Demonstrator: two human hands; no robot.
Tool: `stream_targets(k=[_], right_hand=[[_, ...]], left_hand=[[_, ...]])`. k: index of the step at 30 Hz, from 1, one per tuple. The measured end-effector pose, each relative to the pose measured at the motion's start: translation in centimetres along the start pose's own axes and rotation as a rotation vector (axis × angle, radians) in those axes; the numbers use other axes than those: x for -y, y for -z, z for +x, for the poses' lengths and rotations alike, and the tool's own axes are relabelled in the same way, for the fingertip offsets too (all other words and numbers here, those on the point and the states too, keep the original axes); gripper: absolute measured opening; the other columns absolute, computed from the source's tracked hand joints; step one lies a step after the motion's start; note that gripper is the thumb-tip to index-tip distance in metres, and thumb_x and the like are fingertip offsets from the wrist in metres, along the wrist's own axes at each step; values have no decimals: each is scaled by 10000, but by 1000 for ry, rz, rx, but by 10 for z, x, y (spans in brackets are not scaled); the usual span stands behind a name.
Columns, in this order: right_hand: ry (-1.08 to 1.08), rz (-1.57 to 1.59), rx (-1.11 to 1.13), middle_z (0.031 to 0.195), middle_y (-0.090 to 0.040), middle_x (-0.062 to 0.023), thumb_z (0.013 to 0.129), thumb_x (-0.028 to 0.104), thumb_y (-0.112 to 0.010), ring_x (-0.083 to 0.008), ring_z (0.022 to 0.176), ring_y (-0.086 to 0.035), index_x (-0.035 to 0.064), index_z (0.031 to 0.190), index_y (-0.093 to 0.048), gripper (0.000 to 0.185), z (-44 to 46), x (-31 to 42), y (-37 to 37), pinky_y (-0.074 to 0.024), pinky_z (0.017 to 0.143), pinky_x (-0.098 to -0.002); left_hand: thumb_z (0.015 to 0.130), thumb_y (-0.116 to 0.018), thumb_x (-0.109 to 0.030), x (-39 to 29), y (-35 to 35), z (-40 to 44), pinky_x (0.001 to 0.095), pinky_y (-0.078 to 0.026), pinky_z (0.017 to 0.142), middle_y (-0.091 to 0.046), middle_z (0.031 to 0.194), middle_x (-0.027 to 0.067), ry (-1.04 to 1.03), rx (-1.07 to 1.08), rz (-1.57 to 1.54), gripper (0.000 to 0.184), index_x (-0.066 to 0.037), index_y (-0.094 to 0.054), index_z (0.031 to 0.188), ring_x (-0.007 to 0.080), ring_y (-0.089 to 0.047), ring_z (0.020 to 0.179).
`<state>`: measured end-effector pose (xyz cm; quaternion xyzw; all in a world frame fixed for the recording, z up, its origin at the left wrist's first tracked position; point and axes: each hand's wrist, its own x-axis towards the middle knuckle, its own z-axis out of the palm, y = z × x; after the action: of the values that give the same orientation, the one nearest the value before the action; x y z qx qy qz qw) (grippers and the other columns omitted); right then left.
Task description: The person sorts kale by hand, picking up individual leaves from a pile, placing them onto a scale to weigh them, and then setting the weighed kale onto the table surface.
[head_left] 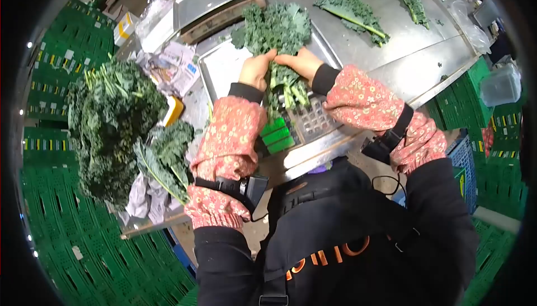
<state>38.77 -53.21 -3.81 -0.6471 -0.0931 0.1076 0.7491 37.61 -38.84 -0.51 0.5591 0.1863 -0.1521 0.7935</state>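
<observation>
Both of my hands are closed around a bunch of curly kale [279,26]. My left hand [256,71] grips its left side and my right hand [302,63] its right, with the thumbs meeting on top. The leaves point away from me, and the pale cut stems hang toward my body. Under the bunch is a shiny metal tray [215,77]. Just below the stems I see a keypad panel [316,120] and a green segmented panel [277,135]. Whatever the fingers do beneath the leaves is hidden.
A big kale heap [112,127] lies at the left, near crumpled newspaper [173,65] and a yellow object [174,111]. Loose kale leaves [355,12] rest on the steel table [403,54]. Green crates [56,194] are stacked at the left; a clear plastic tub [500,87] stands at the right.
</observation>
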Motion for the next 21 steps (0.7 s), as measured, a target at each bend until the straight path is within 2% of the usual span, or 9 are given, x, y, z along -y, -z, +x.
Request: stream_targets(k=[1, 3, 7, 11, 13, 16, 19, 20, 21], right_hand=[[-50, 98, 80, 993, -612, -78, 761, 104, -660, -170, 879, -587, 12, 1133, -512, 411, -6, 12, 1, -480, 778, -311], [-94, -8, -67, 1020, -601, -91, 753, 98, -628, -172, 927, -572, -9, 1152, -482, 439, -19, 21, -1, -455, 828, -311], [30, -244, -118, 1134, -532, -207, 699, 209, -640, -307, 1066, -522, -89, 1277, -258, 754, -26, 12, -10, -392, 946, -349], [384, -358, 94, 1309, -344, -269, 695, 260, -641, -346, 1244, -341, -76, 1337, -180, 859, -31, 38, -8, -261, 1050, -374], [328, -379, 188, 1371, -238, -283, 716, 293, -665, -366, 1294, -254, -78, 1371, -51, 971, -23, 35, 0, -208, 1078, -374], [292, -355, 238, 1393, -197, -286, 750, 305, -690, -365, 1311, -227, -91, 1362, -65, 960, -9, 50, 11, -234, 1068, -368], [162, -440, 168, 1348, -304, -287, 753, 244, -684, -358, 1270, -323, -94, 1346, -118, 887, 2, 68, 22, -282, 1041, -370], [279, -525, 205, 1318, -358, -285, 746, 185, -683, -355, 1243, -368, -82, 1348, -132, 859, 20, 52, 29, -298, 1028, -371], [205, -415, 203, 1278, -411, -253, 732, 107, -668, -324, 1204, -417, -47, 1351, -168, 811, 35, 36, 35, -334, 997, -364]], left_hand=[[828, -616, -92, 2, 5, 6, 364, -510, 657, -625, 931, 127, 41, 65, -103, 257, 93, -568, 1000, 233, -614, 778], [794, -627, -75, 13, 9, 13, 352, -499, 694, -620, 950, 144, -26, 11, -68, 294, 112, -561, 1011, 229, -611, 818], [759, -588, -12, 25, -10, 8, 351, -456, 810, -576, 1037, 169, -375, -220, 220, 376, 107, -478, 1098, 247, -570, 919], [798, -462, 36, 7, -40, -16, 338, -467, 797, -567, 1073, 119, -406, -240, -19, 366, 14, -455, 1163, 217, -568, 948], [816, -453, 9, -7, -48, -26, 350, -468, 832, -552, 1080, 108, -348, -196, -28, 370, -26, -382, 1177, 218, -564, 974], [851, -487, -73, -29, -62, -32, 336, -453, 850, -530, 1115, 108, -327, -76, 0, 425, -72, -318, 1241, 207, -546, 1005], [851, -518, -103, -41, -78, -22, 314, -366, 940, -459, 1214, 87, -397, 2, 111, 596, -76, -204, 1356, 191, -458, 1112], [855, -525, -110, -45, -84, -16, 299, -330, 971, -433, 1249, 72, -373, 25, 198, 623, -79, -179, 1373, 186, -428, 1140], [857, -545, -120, -53, -86, -9, 292, -314, 981, -412, 1281, 75, -354, 58, 289, 693, -74, -125, 1407, 180, -419, 1147]])
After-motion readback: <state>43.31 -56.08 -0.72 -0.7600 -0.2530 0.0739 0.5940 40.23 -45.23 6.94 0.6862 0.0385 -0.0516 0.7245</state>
